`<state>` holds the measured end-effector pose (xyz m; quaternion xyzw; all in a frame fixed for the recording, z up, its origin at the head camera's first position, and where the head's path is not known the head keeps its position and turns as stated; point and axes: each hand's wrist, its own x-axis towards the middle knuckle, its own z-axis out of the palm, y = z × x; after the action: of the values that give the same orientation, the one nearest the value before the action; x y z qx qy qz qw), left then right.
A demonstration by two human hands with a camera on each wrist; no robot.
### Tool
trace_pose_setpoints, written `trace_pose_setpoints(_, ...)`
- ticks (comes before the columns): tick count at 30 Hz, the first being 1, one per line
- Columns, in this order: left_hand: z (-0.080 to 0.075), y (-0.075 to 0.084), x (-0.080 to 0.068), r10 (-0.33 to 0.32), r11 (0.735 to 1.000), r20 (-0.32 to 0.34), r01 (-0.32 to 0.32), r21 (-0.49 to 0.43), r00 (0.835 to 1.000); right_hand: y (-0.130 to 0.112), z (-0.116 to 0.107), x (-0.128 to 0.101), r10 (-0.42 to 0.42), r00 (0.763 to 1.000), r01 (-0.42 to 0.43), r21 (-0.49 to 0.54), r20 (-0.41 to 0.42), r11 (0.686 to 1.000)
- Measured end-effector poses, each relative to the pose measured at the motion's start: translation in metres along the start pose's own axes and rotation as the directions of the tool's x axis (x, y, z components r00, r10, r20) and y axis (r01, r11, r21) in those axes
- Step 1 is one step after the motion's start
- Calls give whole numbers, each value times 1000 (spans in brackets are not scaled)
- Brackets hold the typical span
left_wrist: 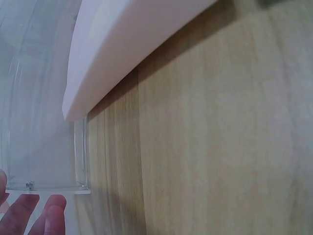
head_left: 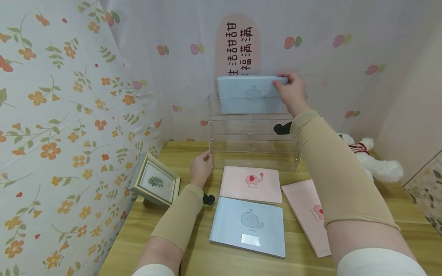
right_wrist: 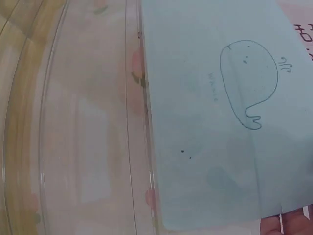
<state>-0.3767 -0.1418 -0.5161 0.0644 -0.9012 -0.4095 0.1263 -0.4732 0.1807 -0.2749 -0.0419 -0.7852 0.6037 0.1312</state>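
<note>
A light blue whale notebook point(head_left: 238, 92) stands upright in the top tier of a clear acrylic rack point(head_left: 255, 163). My right hand point(head_left: 291, 94) pinches its upper right corner, thumb on the front cover. The right wrist view shows the whale cover point(right_wrist: 205, 147) close up, with fingertips point(right_wrist: 296, 223) at its edge. My left hand point(head_left: 201, 168) touches the rack's lower left side; in the left wrist view, its fingertips point(left_wrist: 55, 201) meet the clear side panel. Before the rack lie a pink elephant notebook point(head_left: 238, 189) and another blue whale notebook point(head_left: 231, 222).
Another pink notebook point(head_left: 304, 207) lies slanted, partly behind my right forearm. A picture frame point(head_left: 157, 182) stands at the left of the wooden table point(head_left: 138, 237). A white plush toy point(head_left: 380, 165) sits at the right. A patterned curtain point(head_left: 155, 23) hangs behind the rack.
</note>
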Motion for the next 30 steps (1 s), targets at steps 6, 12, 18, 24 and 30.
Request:
trace_pose_setpoints(6,0,1,-1,20,1000,-14,-20,-6,1000,-7,1,0,-50,998,51,38,-27,998)
trace_pose_setpoints(12,-1,2,-4,23,1000,-26,-24,-8,999,-22,-1,-5,-118,987,122,31,-107,992)
trace_pose_setpoints(18,-2,4,-5,42,998,-22,-43,-45,999,-44,-13,-16,-171,956,206,136,-237,969)
trace_pose_setpoints(24,-1,2,-2,24,1000,-14,-24,-18,1000,-52,-36,-40,-169,954,208,140,-246,968)
trace_pose_setpoints(30,-1,0,-2,33,999,-16,-34,-36,999,-38,-60,-81,-160,964,190,131,-215,973)
